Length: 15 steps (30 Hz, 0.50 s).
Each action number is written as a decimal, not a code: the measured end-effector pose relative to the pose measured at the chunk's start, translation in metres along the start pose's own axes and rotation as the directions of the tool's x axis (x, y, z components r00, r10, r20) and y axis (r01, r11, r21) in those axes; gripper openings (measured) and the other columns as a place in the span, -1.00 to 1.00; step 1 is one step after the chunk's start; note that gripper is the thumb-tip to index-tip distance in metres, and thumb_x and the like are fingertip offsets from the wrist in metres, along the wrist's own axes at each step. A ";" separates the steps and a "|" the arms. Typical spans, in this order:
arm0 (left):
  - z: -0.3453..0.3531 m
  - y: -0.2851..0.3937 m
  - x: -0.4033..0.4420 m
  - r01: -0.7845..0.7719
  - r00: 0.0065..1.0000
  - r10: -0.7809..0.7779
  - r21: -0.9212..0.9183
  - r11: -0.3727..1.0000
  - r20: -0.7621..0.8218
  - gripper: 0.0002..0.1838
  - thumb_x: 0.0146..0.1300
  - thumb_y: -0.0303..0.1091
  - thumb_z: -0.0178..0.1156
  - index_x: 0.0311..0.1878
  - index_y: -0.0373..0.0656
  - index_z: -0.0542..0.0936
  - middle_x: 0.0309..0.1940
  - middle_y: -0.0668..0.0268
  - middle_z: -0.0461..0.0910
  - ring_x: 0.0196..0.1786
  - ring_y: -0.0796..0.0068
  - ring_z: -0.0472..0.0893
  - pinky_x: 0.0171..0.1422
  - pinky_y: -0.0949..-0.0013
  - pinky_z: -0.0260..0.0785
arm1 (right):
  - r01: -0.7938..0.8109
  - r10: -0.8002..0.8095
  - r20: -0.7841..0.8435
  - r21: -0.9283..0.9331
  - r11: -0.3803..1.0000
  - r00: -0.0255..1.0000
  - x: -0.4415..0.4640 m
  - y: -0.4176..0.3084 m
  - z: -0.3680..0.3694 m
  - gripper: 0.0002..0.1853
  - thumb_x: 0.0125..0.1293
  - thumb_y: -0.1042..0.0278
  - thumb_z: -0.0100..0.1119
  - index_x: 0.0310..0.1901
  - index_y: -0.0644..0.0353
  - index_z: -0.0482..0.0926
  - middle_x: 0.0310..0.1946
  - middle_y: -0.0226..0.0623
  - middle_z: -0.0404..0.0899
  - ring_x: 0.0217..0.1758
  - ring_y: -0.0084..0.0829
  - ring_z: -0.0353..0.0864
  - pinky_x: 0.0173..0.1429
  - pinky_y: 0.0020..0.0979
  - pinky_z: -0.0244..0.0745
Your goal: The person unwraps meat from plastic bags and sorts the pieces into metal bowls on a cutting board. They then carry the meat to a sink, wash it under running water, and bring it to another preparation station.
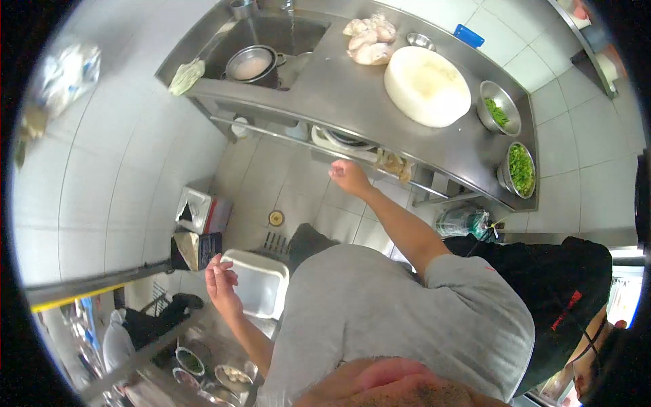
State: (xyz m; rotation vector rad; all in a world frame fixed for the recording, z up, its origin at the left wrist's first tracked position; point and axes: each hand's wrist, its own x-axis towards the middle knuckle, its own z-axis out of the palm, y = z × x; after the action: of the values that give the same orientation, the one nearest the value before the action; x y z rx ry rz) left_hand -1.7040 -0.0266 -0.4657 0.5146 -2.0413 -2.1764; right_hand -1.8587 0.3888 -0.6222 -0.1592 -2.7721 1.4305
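Note:
My left hand (pixel 222 286) is at the lower left, beside a white plastic tub (pixel 283 275) and near a dark box (pixel 196 251). Its fingers are apart and loosely bent, with nothing visible in them. My right hand (pixel 350 178) hangs in front of the steel counter (pixel 325 102), below its front rail and left of a brown cloth (pixel 393 165). Its fingers are curled in, and I see nothing in them. On the counter are a thick round white chopping block (pixel 428 87), pale raw meat (pixel 371 39) and bowls of chopped greens (pixel 520 169).
Water runs into a sink (pixel 312 34) holding a pot (pixel 252 66). A pale green cloth (pixel 186 76) drapes its corner. A person in black (pixel 563 298) stands close at my right. Shelving with containers (pixel 190 363) is at lower left. A drain grate (pixel 277 242) lies in the tiled floor.

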 end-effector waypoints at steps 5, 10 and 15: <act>0.048 -0.001 0.102 0.039 0.994 -0.049 0.098 0.994 0.101 -0.63 0.54 -0.10 0.07 0.16 -0.17 0.58 -0.28 0.39 0.63 -0.41 0.72 0.44 -0.32 0.59 0.27 | -0.092 0.066 -0.189 -0.134 0.987 0.980 0.075 0.010 -0.052 -0.65 0.29 0.06 0.28 -0.11 0.18 0.67 -0.22 -0.05 0.72 -0.14 -0.02 0.71 -0.03 -0.09 0.57; 0.107 0.032 0.238 0.047 0.976 -0.094 0.228 0.973 0.197 -0.68 0.52 -0.09 0.12 0.06 -0.15 0.60 -0.31 0.41 0.61 -0.38 0.71 0.46 -0.31 0.59 0.29 | -0.104 0.031 -0.300 -0.230 0.968 0.954 0.138 0.045 -0.081 -0.58 0.36 -0.04 0.15 -0.10 0.19 0.67 -0.23 0.03 0.70 -0.13 0.09 0.67 -0.02 0.00 0.54; 0.187 0.130 0.410 -0.372 0.864 0.208 0.303 0.877 0.458 -0.72 0.46 -0.19 0.21 0.00 -0.23 0.60 -0.32 0.39 0.62 -0.31 0.64 0.53 -0.20 0.49 0.42 | -0.178 0.088 -0.282 -0.311 0.934 0.955 0.199 0.046 -0.094 -0.65 0.35 0.07 0.20 -0.09 0.22 0.68 -0.24 0.00 0.71 -0.15 0.01 0.70 -0.06 -0.05 0.55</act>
State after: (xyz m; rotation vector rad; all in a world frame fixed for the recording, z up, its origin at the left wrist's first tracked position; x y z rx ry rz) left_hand -2.1664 0.0118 -0.3991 -0.2622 -2.5756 -1.8187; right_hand -2.0468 0.5108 -0.6112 -0.5140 -2.7919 0.8638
